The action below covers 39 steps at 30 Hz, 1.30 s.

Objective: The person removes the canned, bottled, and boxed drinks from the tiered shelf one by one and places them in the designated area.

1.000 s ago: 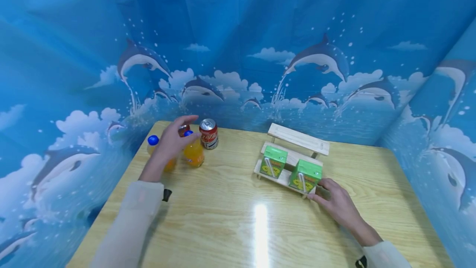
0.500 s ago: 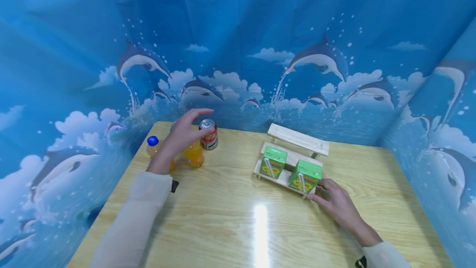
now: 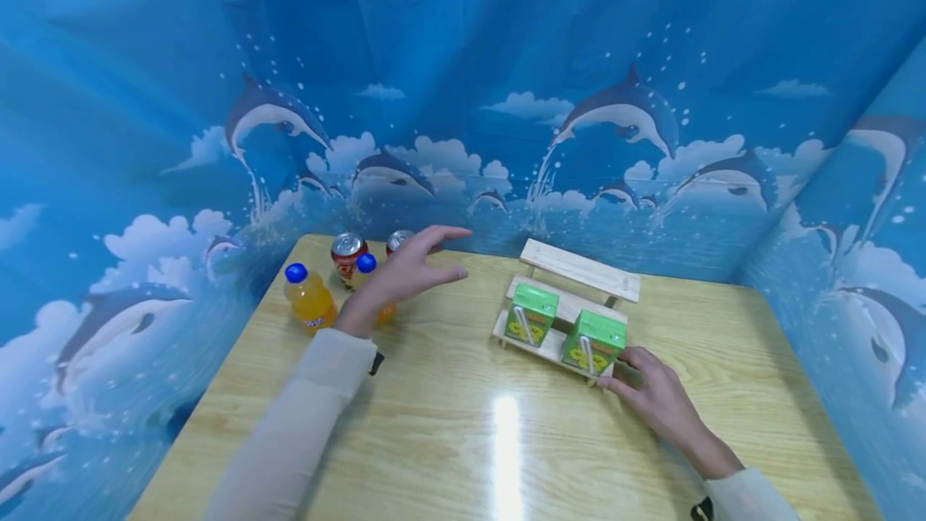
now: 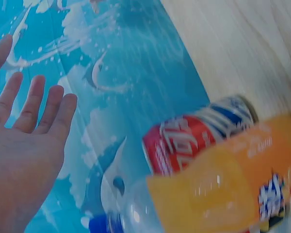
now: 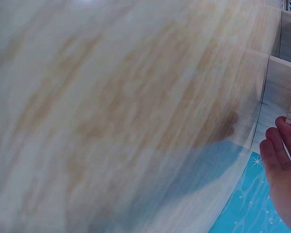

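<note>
My left hand (image 3: 407, 272) hangs over the table, fingers apart from the thumb and nothing between them. Behind and beneath it stand two bottles of orange soda, one (image 3: 311, 300) in plain sight and one (image 3: 366, 264) partly covered by the hand. Two red cola cans, the left one (image 3: 348, 254) and the right one (image 3: 398, 240), stand at the back; the hand overlaps the right can. At the right end of a stepped wooden rack (image 3: 579, 265), my right hand (image 3: 658, 396) holds its lower corner between thumb and fingers. Two green juice boxes (image 3: 531, 315) (image 3: 595, 342) stand on the rack's lowest step.
The wooden table (image 3: 434, 408) carries a bright light reflection at its front middle. A blue curtain (image 3: 463, 103) printed with dolphins hangs along the back and both sides. The rack's upper steps bear no boxes.
My left hand has moved right, from over the bottles past the cola cans, bringing the left can and left bottle into fuller view. The right hand and the rack have stayed still.
</note>
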Each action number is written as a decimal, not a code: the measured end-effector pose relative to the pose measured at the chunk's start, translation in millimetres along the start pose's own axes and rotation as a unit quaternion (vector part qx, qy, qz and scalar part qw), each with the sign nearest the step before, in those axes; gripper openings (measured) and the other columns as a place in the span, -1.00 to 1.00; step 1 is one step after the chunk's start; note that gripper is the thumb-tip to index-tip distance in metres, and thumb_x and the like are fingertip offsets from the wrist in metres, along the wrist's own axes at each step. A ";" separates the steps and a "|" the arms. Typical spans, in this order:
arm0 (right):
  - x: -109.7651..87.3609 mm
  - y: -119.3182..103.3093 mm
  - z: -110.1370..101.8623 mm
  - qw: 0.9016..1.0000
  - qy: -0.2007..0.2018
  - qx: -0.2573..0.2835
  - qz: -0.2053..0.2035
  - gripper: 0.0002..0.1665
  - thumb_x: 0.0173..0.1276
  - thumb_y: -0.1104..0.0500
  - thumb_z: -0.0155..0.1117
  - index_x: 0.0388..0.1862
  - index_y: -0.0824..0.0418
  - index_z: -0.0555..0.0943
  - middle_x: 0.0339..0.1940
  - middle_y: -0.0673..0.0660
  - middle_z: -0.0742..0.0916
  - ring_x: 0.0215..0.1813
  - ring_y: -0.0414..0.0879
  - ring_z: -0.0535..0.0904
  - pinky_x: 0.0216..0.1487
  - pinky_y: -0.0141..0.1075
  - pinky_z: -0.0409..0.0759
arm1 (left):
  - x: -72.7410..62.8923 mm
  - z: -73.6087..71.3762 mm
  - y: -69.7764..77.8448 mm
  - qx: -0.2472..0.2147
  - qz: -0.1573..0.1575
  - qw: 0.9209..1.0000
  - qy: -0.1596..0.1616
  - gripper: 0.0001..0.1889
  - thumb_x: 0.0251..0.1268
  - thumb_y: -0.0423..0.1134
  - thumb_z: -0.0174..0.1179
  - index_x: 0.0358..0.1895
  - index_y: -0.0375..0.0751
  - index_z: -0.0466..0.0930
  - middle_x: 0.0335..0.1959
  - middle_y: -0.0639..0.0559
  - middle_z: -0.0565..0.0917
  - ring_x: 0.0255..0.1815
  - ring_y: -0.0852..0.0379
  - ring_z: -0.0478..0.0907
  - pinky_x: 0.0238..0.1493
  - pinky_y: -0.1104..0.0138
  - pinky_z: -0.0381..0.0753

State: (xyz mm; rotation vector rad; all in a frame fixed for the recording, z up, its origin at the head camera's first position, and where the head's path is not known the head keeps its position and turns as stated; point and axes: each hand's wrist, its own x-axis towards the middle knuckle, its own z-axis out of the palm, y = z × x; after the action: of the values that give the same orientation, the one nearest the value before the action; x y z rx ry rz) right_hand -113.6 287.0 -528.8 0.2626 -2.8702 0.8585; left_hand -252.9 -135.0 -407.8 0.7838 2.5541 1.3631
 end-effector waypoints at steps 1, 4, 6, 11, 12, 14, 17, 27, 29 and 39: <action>0.0 0.0 -0.1 1.000 0.000 0.000 0.000 -0.35 0.38 -0.03 0.63 0.27 0.35 0.70 0.15 0.32 0.80 0.20 0.32 0.75 0.22 0.32 0.71 | 2.2 3.7 0.5 -0.009 -0.001 1.000 -0.009 -0.36 0.56 -0.07 0.40 0.61 0.08 0.45 0.64 0.01 0.44 0.69 -0.11 0.33 0.69 -0.14 0.36; 0.2 0.4 -0.2 1.000 -0.002 0.001 0.004 -0.35 0.39 -0.04 0.62 0.29 0.34 0.69 0.16 0.32 0.80 0.21 0.31 0.75 0.22 0.31 0.71 | 7.4 14.5 2.4 -0.023 0.003 0.999 -0.034 -0.33 0.55 -0.04 0.39 0.64 0.07 0.42 0.65 0.03 0.43 0.69 -0.10 0.33 0.68 -0.11 0.38; 0.3 0.9 -0.1 1.000 -0.003 0.003 0.004 -0.35 0.40 -0.04 0.62 0.29 0.33 0.69 0.17 0.31 0.80 0.21 0.31 0.75 0.22 0.31 0.71 | 10.7 22.1 3.3 -0.034 0.012 0.998 -0.052 -0.31 0.54 -0.05 0.40 0.65 0.02 0.40 0.65 0.01 0.43 0.69 -0.11 0.34 0.68 -0.09 0.39; 0.5 2.0 0.6 1.000 -0.002 0.004 0.007 -0.36 0.39 -0.04 0.62 0.28 0.32 0.70 0.16 0.30 0.80 0.21 0.31 0.75 0.22 0.31 0.71 | 18.5 41.1 5.5 -0.041 0.022 0.995 -0.089 -0.27 0.51 -0.05 0.43 0.65 -0.01 0.39 0.65 -0.02 0.43 0.66 -0.10 0.37 0.67 -0.06 0.41; 0.7 2.0 0.7 1.000 -0.003 0.004 0.008 -0.36 0.39 -0.04 0.63 0.27 0.32 0.70 0.16 0.30 0.80 0.21 0.30 0.75 0.23 0.31 0.71 | 19.7 44.4 6.1 -0.043 0.021 0.994 -0.094 -0.27 0.51 -0.06 0.44 0.65 -0.01 0.39 0.64 -0.02 0.44 0.65 -0.10 0.38 0.67 -0.05 0.41; 1.0 1.8 0.9 1.000 -0.003 0.004 0.009 -0.36 0.39 -0.04 0.63 0.27 0.32 0.70 0.16 0.30 0.80 0.21 0.30 0.75 0.23 0.31 0.71 | 21.7 50.3 7.4 -0.046 0.020 0.993 -0.104 -0.26 0.50 -0.06 0.45 0.66 0.01 0.38 0.65 -0.02 0.44 0.65 -0.09 0.38 0.66 -0.04 0.43; 1.3 1.4 0.9 1.000 -0.004 0.003 0.009 -0.37 0.39 -0.04 0.63 0.26 0.32 0.71 0.16 0.30 0.80 0.21 0.30 0.75 0.23 0.31 0.71 | 25.0 58.7 8.8 -0.046 0.023 0.992 -0.114 -0.24 0.49 -0.03 0.46 0.67 0.03 0.37 0.65 0.01 0.43 0.64 -0.07 0.40 0.65 -0.03 0.45; 0.3 1.5 1.2 1.000 -0.006 0.001 0.013 -0.37 0.39 -0.06 0.62 0.25 0.32 0.71 0.16 0.30 0.80 0.22 0.30 0.75 0.23 0.31 0.70 | 32.7 88.0 7.8 -0.036 0.031 0.989 -0.140 -0.23 0.50 -0.06 0.45 0.68 0.05 0.34 0.65 0.03 0.44 0.60 -0.05 0.45 0.59 -0.05 0.51; 0.2 1.6 1.3 1.000 -0.005 0.000 0.012 -0.38 0.39 -0.06 0.62 0.24 0.32 0.72 0.16 0.30 0.80 0.21 0.30 0.75 0.23 0.31 0.70 | 33.4 92.7 7.4 -0.034 0.028 0.989 -0.141 -0.24 0.50 -0.06 0.45 0.68 0.07 0.35 0.63 0.04 0.47 0.57 -0.02 0.48 0.56 0.00 0.55; 0.2 2.1 1.5 1.000 0.001 -0.001 0.003 -0.38 0.38 -0.04 0.63 0.24 0.32 0.72 0.14 0.29 0.80 0.19 0.30 0.76 0.21 0.31 0.71 | 33.2 107.1 5.8 -0.045 0.014 0.989 -0.143 -0.24 0.49 -0.09 0.46 0.68 0.16 0.36 0.62 0.10 0.46 0.36 0.10 0.61 0.32 0.22 0.69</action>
State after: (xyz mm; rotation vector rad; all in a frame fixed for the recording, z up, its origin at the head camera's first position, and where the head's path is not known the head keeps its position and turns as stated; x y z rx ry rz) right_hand -114.4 287.9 -531.1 0.2522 -2.8707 0.8573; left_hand -240.8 -36.9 -461.3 0.9281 2.2556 1.2596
